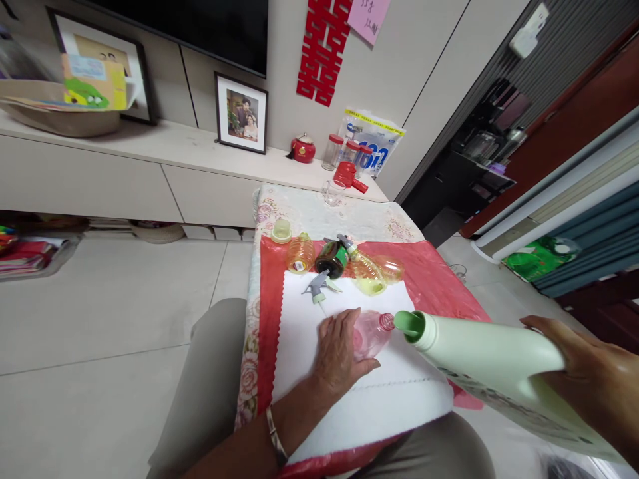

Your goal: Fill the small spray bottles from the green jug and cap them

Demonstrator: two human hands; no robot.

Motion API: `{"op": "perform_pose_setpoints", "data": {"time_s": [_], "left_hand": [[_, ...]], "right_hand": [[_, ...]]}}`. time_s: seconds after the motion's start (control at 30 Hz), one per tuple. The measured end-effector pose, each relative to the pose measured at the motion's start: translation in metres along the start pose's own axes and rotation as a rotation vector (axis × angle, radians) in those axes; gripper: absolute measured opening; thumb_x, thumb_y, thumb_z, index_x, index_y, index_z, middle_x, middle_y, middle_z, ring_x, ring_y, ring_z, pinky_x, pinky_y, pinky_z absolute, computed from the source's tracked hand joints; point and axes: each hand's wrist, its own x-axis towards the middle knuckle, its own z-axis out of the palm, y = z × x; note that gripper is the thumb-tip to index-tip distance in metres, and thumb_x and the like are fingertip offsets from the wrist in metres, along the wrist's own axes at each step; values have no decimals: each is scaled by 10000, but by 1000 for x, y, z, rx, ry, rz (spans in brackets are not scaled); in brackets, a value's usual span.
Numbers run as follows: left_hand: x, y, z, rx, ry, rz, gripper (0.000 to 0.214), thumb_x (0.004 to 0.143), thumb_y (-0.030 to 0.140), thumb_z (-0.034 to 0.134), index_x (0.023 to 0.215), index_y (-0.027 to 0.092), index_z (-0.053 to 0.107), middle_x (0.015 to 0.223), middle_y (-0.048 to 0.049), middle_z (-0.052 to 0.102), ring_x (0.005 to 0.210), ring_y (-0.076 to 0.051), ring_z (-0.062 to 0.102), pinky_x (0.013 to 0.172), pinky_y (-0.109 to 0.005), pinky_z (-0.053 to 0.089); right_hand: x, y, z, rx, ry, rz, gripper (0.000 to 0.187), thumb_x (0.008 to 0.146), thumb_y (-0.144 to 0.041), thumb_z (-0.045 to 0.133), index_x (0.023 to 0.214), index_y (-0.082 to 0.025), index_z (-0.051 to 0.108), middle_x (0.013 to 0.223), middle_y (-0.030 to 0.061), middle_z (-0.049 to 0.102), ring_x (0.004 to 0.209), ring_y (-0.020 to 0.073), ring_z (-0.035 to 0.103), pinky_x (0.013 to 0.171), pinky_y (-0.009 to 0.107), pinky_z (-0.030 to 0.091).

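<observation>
the left hand (339,349) was closed around the side of a small pink bottle (372,332), which was held down on a white cloth (349,406) with its neck turned toward the right hand (584,372). a metal bangle (276,436) was worn on the left wrist. the right hand was wrapped round the rear of a large pale green jug (489,362), which was held off the counter and tipped on its side, its green spout (409,324) brought just beside the pink bottle's neck; whether the two touched could not be told. just beyond the left hand a grey spray head (317,287) was laid on the cloth's far edge. further out, on a red sheet (439,279), a yellow bottle (300,254), a dark bottle (332,258) and a pale yellow bottle (368,271) were grouped close together, with a pale green lid (281,230) behind them on the flowered counter (319,209).
</observation>
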Motion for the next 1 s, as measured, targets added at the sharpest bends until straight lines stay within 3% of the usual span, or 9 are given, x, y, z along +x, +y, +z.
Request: {"op": "perform_pose_setpoints", "data": {"time_s": [0.6, 1.0], "left_hand": [[0, 0, -2, -15, -9, 9, 1083, 580, 380, 933, 1426, 205, 279, 1364, -179, 571, 1270, -361, 549, 1061, -556, 368], [1, 2, -4, -2, -5, 3, 1076, 556, 381, 943, 1416, 195, 323, 1348, -167, 590, 1260, -352, 563, 1063, -547, 391]], "right_hand": [[-2, 0, 1, -32, 67, -26, 414, 779, -392, 517, 1164, -368, 665, 810, 14, 694, 558, 214, 624, 426, 248, 369], [-3, -1, -4, 25, 33, -33, 407, 769, -388, 524, 1154, -372, 658, 844, 11, 703, 605, 235, 653, 423, 255, 381]]}}
